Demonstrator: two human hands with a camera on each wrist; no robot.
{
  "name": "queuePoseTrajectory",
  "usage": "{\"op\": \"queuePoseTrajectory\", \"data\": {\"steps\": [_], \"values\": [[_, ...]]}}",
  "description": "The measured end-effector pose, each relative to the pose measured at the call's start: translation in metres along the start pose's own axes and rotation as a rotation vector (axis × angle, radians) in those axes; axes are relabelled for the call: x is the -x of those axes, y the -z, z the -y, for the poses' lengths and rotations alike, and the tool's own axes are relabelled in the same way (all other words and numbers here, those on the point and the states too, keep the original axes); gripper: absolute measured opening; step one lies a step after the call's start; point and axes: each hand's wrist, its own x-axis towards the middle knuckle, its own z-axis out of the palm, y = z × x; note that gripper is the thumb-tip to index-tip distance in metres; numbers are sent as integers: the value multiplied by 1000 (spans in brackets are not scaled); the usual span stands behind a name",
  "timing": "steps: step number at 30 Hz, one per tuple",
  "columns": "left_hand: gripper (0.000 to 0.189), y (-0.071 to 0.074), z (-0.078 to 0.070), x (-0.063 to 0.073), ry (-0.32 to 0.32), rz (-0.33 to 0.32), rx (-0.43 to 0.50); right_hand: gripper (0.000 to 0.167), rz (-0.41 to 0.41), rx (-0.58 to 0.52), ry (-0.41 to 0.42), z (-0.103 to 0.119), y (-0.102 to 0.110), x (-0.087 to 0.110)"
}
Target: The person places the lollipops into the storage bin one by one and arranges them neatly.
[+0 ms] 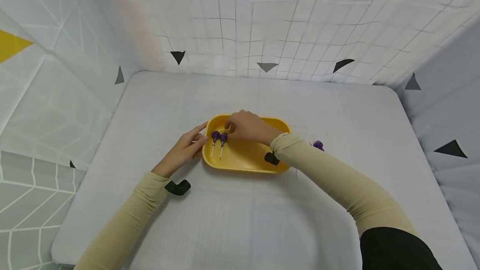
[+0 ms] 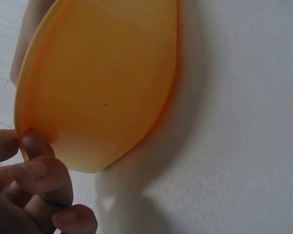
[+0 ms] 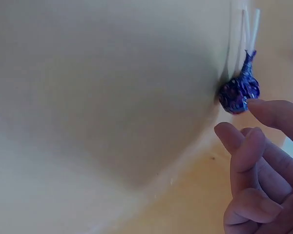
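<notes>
A yellow tray (image 1: 255,162) sits mid-table in the head view. Two purple-wrapped lollipops (image 1: 223,137) lie side by side at its left end, their white sticks toward the person. My left hand (image 1: 186,144) touches the tray's left end with index finger and thumb; the other fingers are bent. Over the tray is my right hand (image 1: 245,126), its fingertips close beside the nearer lollipop. The right wrist view shows thumb and finger apart by the purple lollipop heads (image 3: 239,92), one fingertip at the wrapper, nothing pinched. The left wrist view shows the tray's outer wall (image 2: 102,87).
Another purple lollipop (image 1: 318,145) lies on the white table (image 1: 225,220) right of the tray, partly hidden by the right forearm. Dark wrist-worn devices (image 1: 178,187) stick out from both cuffs. White patterned walls (image 1: 300,32) stand behind and beside the table.
</notes>
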Motion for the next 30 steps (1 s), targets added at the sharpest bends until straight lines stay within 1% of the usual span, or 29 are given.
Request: {"op": "queuePoseTrajectory", "data": {"steps": [7,14,22,30], "values": [[55,-1,0,0,4,-4,-4,30,-4,-9,5,-4,7,6],[54,-1,-3,1,2,-10,-2,29,-1,-7,-4,-7,11,13],[54,-1,-3,1,1,-10,-12,32,-32,-33,5,-14,22,24],[54,0,-3,2,5,-10,-27,33,-67,-38,-23,-24,35,36]]}}
